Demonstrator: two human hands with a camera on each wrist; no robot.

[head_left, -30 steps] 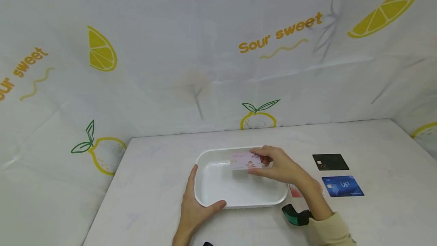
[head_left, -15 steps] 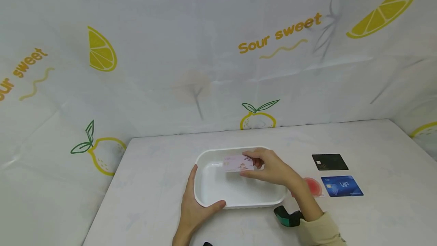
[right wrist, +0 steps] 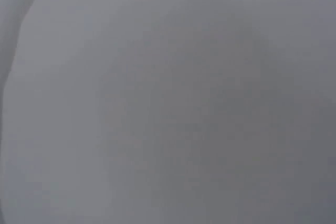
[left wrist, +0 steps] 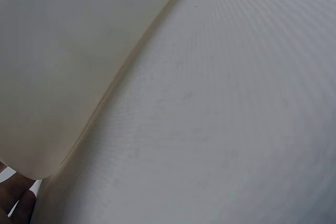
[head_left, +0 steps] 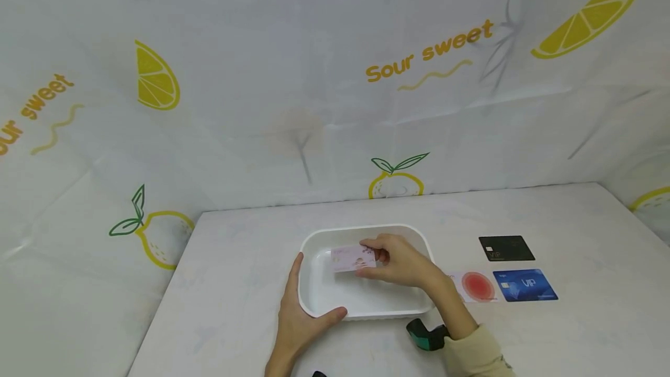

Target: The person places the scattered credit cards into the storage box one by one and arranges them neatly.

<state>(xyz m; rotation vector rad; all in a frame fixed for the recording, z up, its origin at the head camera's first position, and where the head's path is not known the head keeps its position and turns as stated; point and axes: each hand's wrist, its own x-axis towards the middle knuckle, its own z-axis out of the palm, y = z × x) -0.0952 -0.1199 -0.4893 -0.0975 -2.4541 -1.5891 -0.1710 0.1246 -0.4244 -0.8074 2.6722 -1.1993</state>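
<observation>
In the head view, a white rectangular tray (head_left: 377,301) with rounded corners stands on the table. My left hand (head_left: 297,317) holds its near left corner, the thumb on the front rim and a finger along the left side. My right hand (head_left: 400,262) pinches a pale pink card (head_left: 346,259) by its right end between thumb and fingers, over the inside of the tray. The left wrist view shows the tray's side wall (left wrist: 68,66) and some fingers (left wrist: 16,195) at its corner. Only blurred pale surfaces fill the right wrist view.
Right of the tray lie a black VIP card (head_left: 506,248), a blue VIP card (head_left: 525,285) and a white card with a red circle (head_left: 477,287), partly hidden by the right forearm. A white cloth printed with lemons (head_left: 396,185) hangs behind the table.
My right hand has moved left and slightly nearer over the tray with the pink card. More of the red-circle card shows beside the forearm. My left hand stays put.
</observation>
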